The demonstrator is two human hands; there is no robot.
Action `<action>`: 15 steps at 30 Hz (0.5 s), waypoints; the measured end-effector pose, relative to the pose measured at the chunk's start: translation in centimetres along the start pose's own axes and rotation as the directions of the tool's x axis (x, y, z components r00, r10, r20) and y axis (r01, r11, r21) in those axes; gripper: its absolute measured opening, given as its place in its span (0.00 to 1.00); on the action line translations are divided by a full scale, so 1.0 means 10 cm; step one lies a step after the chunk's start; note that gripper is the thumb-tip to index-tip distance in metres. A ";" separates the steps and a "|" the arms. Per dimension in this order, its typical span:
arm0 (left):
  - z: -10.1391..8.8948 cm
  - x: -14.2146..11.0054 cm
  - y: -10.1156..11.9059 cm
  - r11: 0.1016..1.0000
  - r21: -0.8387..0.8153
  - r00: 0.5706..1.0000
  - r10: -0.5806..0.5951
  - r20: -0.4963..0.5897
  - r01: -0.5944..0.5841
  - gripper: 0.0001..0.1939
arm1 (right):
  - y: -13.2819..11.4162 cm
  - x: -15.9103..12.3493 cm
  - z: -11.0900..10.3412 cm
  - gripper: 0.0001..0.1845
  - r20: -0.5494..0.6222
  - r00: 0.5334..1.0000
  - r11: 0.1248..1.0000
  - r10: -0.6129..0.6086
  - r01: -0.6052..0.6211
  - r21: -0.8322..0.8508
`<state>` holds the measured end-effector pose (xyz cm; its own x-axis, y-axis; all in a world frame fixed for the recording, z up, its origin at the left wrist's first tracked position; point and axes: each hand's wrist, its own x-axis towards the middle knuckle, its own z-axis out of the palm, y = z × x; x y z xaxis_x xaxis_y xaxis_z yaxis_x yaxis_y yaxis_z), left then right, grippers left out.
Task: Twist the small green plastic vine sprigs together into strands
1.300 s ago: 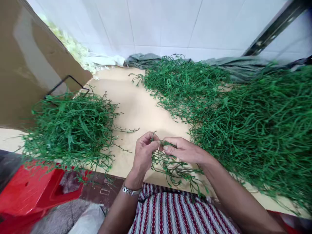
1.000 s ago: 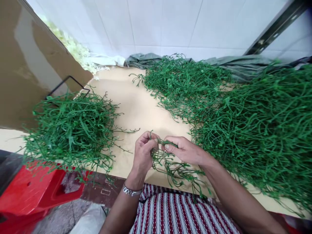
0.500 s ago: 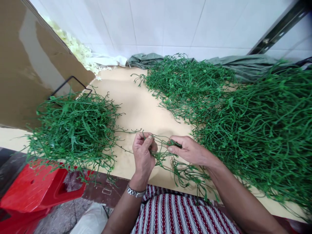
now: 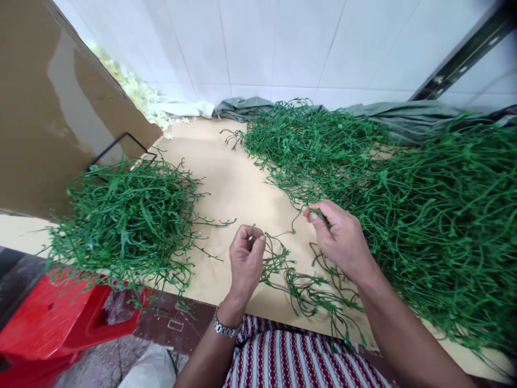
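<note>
My left hand (image 4: 246,261), with a metal watch at the wrist, is closed in a pinch on thin green plastic stems over the near middle of the table. My right hand (image 4: 341,237) is farther right and raised a little, with thumb and forefinger closed on a green stem; one strand hangs from its fingertips toward the left hand. Below and between the hands lies a small loose bunch of green stems (image 4: 311,291), partly over the table's near edge. Exactly how many stems each hand holds is hidden by the fingers.
A heap of green stems (image 4: 129,226) sits at left by a cardboard box (image 4: 36,118) and a black wire frame (image 4: 121,141). Larger heaps (image 4: 444,226) cover the right side. Pale petal-like pieces (image 4: 133,86) lie behind the box. A red stool (image 4: 48,318) stands lower left.
My right hand has moved right and away from me, widening the gap between the hands and drawing a strand with it. My left hand has shifted slightly right and nearer.
</note>
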<state>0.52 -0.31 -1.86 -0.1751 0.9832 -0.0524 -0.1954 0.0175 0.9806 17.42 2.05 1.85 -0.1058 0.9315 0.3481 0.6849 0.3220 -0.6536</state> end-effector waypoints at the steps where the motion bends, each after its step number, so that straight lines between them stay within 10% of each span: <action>1: 0.00 -0.01 0.00 0.999 0.048 0.999 0.020 0.036 -0.022 0.02 | -0.03 0.01 0.00 0.08 0.024 0.997 0.994 -0.073 0.075 -0.073; 6: -0.01 -0.02 0.03 0.983 0.152 0.981 0.076 0.181 -0.104 0.04 | -0.12 -0.01 0.11 0.10 0.392 0.882 0.962 -0.262 0.270 0.037; 15: 0.00 -0.08 0.09 0.982 0.129 0.971 0.106 0.216 -0.136 0.05 | -0.14 -0.08 0.19 0.06 0.442 0.896 0.982 -0.047 -0.039 0.183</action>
<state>0.48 -1.04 -0.98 0.0176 0.9954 0.0938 -0.0432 -0.0930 0.9947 15.19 1.22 1.17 -0.4457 0.8940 0.0455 0.5451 0.3114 -0.7784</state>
